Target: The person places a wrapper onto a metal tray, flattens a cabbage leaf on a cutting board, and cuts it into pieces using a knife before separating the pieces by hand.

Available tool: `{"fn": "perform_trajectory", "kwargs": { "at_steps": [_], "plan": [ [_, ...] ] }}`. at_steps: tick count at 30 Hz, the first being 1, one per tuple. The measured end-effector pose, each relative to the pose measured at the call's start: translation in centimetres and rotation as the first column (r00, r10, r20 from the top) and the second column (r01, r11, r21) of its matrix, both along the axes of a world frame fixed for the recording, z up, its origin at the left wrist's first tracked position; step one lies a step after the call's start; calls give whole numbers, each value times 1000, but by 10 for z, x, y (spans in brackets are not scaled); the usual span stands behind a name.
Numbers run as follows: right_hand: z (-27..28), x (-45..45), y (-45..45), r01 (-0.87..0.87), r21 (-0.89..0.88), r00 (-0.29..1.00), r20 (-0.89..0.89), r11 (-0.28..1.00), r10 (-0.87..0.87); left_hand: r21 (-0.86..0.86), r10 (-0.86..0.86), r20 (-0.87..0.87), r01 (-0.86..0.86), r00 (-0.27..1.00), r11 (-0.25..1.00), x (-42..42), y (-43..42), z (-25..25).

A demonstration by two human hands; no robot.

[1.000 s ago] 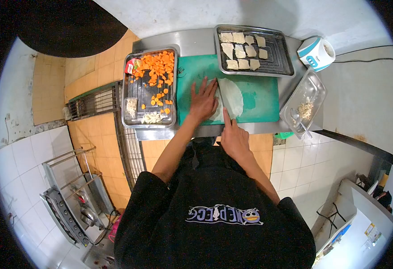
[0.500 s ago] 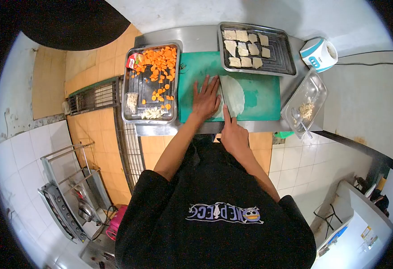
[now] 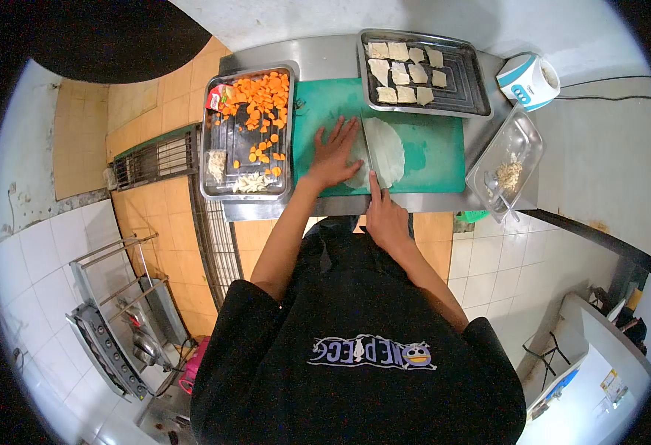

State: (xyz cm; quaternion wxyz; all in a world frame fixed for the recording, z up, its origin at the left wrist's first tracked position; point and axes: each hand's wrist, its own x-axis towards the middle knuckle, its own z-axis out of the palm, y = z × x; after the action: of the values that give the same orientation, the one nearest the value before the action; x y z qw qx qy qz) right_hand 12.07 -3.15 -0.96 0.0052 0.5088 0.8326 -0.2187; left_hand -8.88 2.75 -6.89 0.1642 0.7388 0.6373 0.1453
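Observation:
On the green cutting board (image 3: 433, 159) lies a thin, pale, rounded sheet (image 3: 388, 152); what it is made of I cannot tell. My left hand (image 3: 334, 157) is flat, fingers apart, over the sheet's left part. My right hand (image 3: 387, 219) grips a knife (image 3: 367, 144) at the board's near edge, index finger stretched along it. The blade points away from me across the sheet, close to my left fingertips. The handle is mostly hidden in my right fist.
Left of the board, a metal tray (image 3: 205, 167) holds sliced carrots (image 3: 262, 93), a red packet (image 3: 219, 97) and pale chopped pieces (image 3: 251, 182). Behind, another tray (image 3: 470, 85) bears several pale squares (image 3: 398, 51). At right are a steel pan (image 3: 529, 144) with a spoon and a white-blue appliance (image 3: 529, 81).
The view has shifted slightly, so the board and trays appear a little higher. Both hands keep nearly the same places, with the knife still across the sheet.

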Motion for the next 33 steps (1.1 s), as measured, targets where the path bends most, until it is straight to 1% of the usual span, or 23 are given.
{"fn": "perform_trajectory", "kwargs": {
  "at_steps": [1, 5, 10, 14, 25, 28, 33],
  "plan": [
    [-1, 0, 0, 0, -4, 1000, 1, 1000, 0, -14, -1, 25, 1, 1000, 1000, 0, 0, 1],
    [-2, 1, 1, 0, -31, 1000, -4, 1000, 0, -13, -7, 23, 7, 1000, 1000, -2, 0, 4],
    [12, -2, 3, 14, -53, 1000, -16, 998, -15, -39, -5, 42, 6, 999, 999, -3, 0, 8],
    [15, -3, 4, 23, -72, 1000, -15, 997, -24, -44, -12, 18, 13, 1000, 999, -4, 2, 6],
    [12, -2, 3, 23, -52, 998, -63, 998, -26, -33, -10, -46, 9, 999, 999, 2, 0, 5],
    [9, -2, 3, 22, -50, 997, -69, 999, -26, -59, -6, -55, 2, 998, 998, 4, 1, 6],
    [2, -3, 6, 20, -27, 997, -78, 999, -22, -49, 4, -49, -6, 999, 999, 6, 0, 2]
  ]
}}
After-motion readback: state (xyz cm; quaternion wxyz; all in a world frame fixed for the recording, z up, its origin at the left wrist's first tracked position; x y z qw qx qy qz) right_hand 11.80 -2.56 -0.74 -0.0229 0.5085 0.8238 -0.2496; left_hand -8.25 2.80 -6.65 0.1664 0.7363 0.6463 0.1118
